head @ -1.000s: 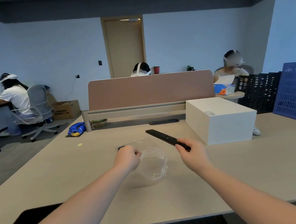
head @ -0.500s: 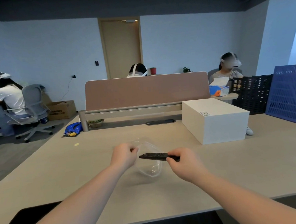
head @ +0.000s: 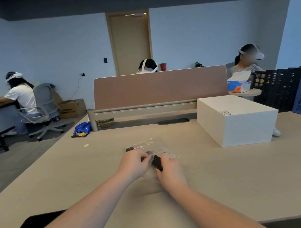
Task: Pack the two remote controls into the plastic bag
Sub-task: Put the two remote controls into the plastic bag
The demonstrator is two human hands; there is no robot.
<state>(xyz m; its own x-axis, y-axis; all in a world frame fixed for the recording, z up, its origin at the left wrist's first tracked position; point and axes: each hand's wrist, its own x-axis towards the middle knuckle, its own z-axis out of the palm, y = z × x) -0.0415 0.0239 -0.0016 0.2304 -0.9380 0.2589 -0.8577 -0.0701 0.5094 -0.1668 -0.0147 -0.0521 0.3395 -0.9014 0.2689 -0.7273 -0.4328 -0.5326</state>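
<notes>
Clear plastic bag was pinched above the counter by the left hand, while the right hand held 1 black remote control at its mouth.

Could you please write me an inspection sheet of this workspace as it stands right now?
Surface: beige desk, pink divider at its far edge.
Job's things: clear plastic bag held above the desk; one black remote at its mouth; another dark remote partly hidden behind the left hand.
Clutter: white box at right; blue snack packet at far left.
Grippers: left hand pinches the bag; right hand grips the remote.
Cables: nothing seen on the desk.
Surroundings: three seated people wearing headsets, door, crates.
</notes>
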